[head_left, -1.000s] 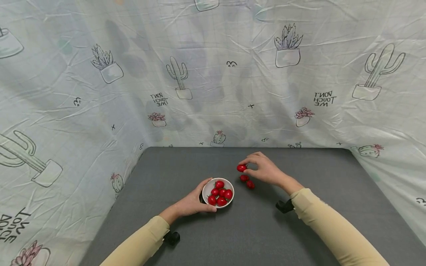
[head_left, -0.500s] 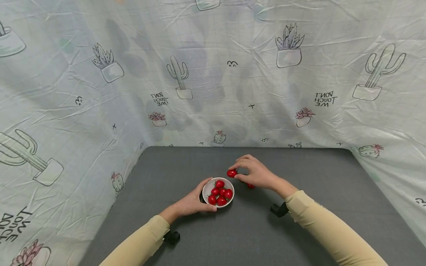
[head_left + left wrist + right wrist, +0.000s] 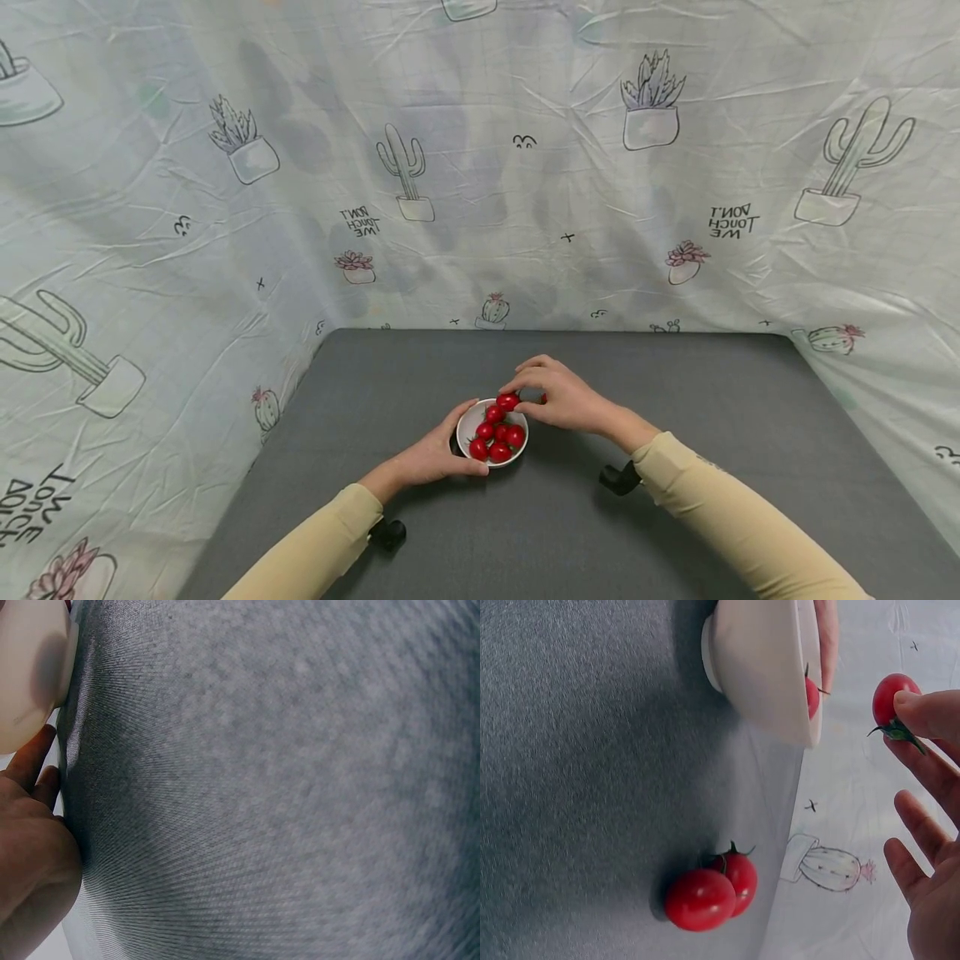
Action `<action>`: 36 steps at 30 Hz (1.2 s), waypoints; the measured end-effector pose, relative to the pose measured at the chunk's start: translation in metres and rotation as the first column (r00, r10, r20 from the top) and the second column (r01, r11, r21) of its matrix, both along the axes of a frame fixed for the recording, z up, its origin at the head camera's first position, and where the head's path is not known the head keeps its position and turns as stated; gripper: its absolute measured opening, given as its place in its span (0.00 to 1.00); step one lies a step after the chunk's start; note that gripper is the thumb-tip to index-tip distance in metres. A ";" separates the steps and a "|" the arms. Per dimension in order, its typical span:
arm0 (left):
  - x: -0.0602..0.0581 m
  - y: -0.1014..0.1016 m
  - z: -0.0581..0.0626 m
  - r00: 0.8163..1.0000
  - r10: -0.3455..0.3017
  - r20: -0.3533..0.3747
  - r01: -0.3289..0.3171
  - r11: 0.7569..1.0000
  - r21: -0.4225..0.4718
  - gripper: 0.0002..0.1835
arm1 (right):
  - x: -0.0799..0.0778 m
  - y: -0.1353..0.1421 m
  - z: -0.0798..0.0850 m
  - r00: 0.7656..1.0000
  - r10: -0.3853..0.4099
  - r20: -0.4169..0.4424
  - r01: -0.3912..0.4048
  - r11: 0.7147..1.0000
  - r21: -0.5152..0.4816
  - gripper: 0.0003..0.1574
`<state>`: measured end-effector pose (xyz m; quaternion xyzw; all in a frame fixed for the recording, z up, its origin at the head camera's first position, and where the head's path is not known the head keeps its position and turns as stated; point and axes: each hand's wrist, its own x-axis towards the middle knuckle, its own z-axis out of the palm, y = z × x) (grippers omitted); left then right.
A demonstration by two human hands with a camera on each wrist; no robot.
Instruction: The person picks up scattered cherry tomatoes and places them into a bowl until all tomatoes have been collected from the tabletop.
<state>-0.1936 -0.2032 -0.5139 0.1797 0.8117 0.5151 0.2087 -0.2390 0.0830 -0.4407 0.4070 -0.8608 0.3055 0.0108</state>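
Observation:
My left hand (image 3: pixel 429 457) holds a small white bowl (image 3: pixel 466 427) by its left side, thumb at the near rim and fingers round the far side. Several red cherry tomatoes (image 3: pixel 498 453) lie inside it. Over the bowl's far right rim, my right hand (image 3: pixel 566 400) pinches one more cherry tomato (image 3: pixel 892 696) between thumb and finger, its green stem still on. The other fingers of that hand spread apart in the right wrist view. Two loose cherry tomatoes (image 3: pixel 700 900) lie together on the table, mostly hidden behind the right hand in the head view.
A dark grey cloth-covered table (image 3: pixel 420 367) lies under both hands. Behind it and to the left hangs a pale curtain (image 3: pixel 465 183) printed with cacti and potted plants. Black wrist straps show under both sleeves.
My right hand has carried the pinched tomato left and nearer, from beside the loose tomatoes to over the bowl's rim. The left hand and bowl have stayed in place.

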 end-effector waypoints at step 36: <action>0.000 0.000 -0.002 1.000 -0.002 -0.018 0.002 1.000 0.001 0.60 | 0.004 -0.019 -0.022 0.998 0.054 -0.026 -0.051 0.994 0.094 0.18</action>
